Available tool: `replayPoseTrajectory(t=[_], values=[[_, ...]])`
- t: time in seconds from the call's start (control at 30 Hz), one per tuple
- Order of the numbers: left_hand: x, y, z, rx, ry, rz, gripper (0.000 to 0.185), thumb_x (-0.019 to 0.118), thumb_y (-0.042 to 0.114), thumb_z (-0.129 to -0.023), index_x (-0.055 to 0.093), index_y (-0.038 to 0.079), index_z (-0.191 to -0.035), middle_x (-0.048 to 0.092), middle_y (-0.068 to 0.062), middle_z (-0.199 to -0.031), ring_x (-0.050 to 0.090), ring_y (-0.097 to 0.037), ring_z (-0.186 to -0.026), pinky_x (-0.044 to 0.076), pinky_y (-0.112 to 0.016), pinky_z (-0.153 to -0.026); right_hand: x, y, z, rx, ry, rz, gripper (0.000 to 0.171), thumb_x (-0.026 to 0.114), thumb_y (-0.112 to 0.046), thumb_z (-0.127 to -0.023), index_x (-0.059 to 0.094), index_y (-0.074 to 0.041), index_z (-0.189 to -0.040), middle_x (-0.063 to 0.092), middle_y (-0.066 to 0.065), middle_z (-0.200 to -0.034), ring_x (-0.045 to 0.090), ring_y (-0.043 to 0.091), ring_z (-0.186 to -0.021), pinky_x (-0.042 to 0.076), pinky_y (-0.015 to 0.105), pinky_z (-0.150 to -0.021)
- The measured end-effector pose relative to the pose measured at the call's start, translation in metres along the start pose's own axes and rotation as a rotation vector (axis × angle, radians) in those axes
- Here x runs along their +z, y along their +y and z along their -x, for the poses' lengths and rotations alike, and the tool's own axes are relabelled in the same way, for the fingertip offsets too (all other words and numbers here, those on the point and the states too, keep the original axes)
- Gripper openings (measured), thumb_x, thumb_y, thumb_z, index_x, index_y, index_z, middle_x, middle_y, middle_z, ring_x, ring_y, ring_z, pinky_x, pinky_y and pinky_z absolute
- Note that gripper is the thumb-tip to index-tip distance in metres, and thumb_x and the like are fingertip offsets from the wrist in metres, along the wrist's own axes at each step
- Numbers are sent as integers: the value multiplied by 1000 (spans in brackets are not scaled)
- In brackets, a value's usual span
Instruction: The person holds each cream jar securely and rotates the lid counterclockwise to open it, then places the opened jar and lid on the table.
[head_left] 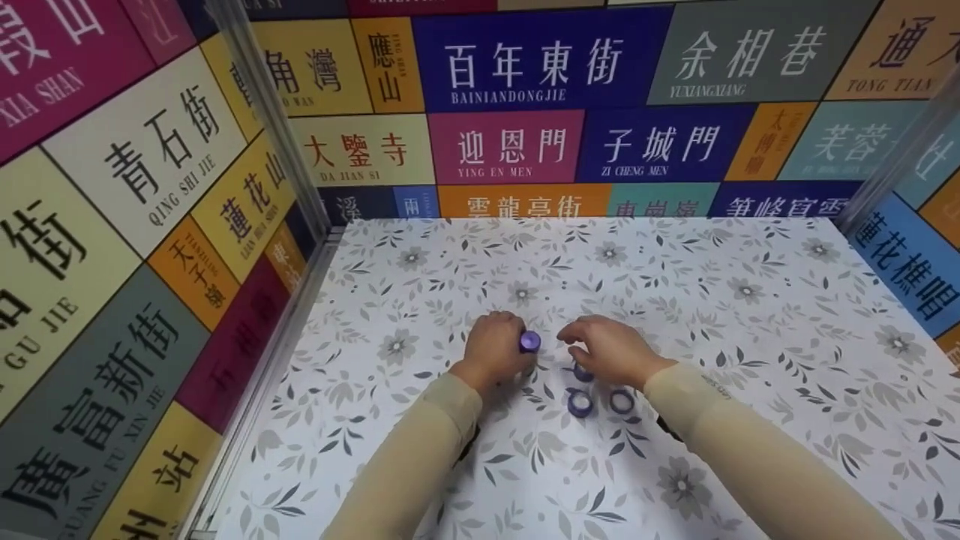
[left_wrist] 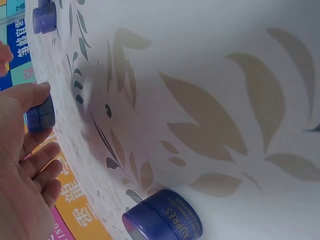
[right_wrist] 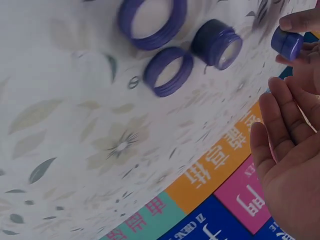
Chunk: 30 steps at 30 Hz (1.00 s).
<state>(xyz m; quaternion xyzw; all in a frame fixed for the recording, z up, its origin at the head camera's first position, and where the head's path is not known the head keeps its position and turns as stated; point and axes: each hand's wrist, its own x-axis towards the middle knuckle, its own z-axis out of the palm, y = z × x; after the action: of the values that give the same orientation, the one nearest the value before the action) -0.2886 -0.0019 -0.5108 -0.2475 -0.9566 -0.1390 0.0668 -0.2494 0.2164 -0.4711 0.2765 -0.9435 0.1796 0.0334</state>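
Bright, even light with faint shadows; wrist views blurred up close and warped, head view slightly soft

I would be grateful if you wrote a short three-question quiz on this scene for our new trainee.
1. True or false: the left hand grips the small purple jar.
2. How many purple lids lie on the table just in front of the right hand? A one, B two, C four.
3. Fill in: the tablecloth is white with a grey ___ pattern.

Key: 1 true; 2 B; 3 floral.
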Motion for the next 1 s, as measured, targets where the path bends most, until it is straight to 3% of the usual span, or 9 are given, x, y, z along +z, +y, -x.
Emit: replayPoseTrajectory(t=[0.3,0.67,1.0], values=[[-3,5,4,84,86,10,28,76,37,-77,71,12,-87,65,-1,-81,62,-24,-78,47,-41,-78,11,-11,-10,-55,6,-25,33,67,-7,-88,70,-6,-120,69,7,-113,63,28,-108,48,45,-93],[-6,7,6,-15,-16,144,27,77,32,-79,68,12,-94,66,3,-80,61,-18,-70,50,-35,-68,15,-11,-12,-47,11,-21,35,68,-11,-88,69,-8,-123,69,6,-114,63,27,-108,48,44,-93],[-6,9,8,-17,-8,235,26,78,30,-79,64,12,-92,60,5,-79,56,-15,-70,47,-31,-67,15,-12,-12,41,-6,-70,35,68,-13,-88,69,-11,-123,69,6,-114,63,26,-108,48,45,-92]])
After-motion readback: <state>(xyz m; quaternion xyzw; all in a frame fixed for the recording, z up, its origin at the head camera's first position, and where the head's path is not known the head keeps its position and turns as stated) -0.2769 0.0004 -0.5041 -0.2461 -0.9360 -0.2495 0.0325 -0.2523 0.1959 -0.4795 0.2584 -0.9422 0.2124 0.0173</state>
